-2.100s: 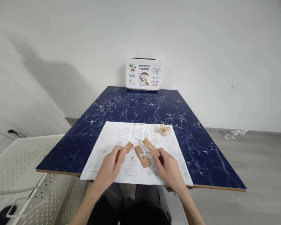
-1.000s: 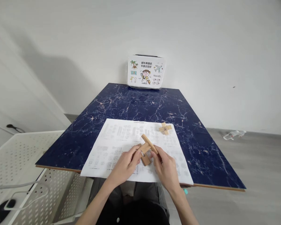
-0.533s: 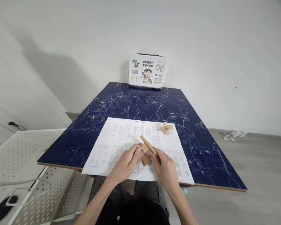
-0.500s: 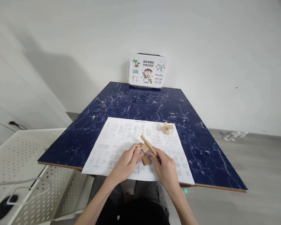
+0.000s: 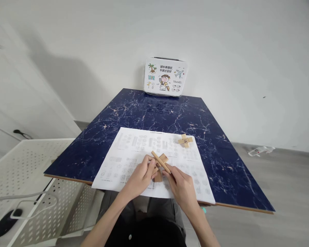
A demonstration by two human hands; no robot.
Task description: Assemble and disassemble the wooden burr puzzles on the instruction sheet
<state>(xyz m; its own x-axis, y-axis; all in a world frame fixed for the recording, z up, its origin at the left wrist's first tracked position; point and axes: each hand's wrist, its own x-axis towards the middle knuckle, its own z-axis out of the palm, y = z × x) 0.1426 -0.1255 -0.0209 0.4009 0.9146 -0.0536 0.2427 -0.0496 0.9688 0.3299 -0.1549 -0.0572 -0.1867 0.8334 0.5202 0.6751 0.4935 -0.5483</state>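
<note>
We see smooth, matt wood in the stick [image 5: 158,159], the block [image 5: 164,158] under it, the flat piece [image 5: 158,177] and the paler cross [image 5: 185,141]. Their sheet [image 5: 140,163] is thin, matt printed paper. We find the table [image 5: 182,115] smooth and glossy, its surface patterned like veined marble, with a brown, wood-like edge. The white case [image 5: 165,77] looks smooth, wrapped in shiny clear plastic. We read the trousers [image 5: 167,209] as matt cloth; whether the perforated shelf [image 5: 41,164] is metal or plastic, we cannot tell.
</note>
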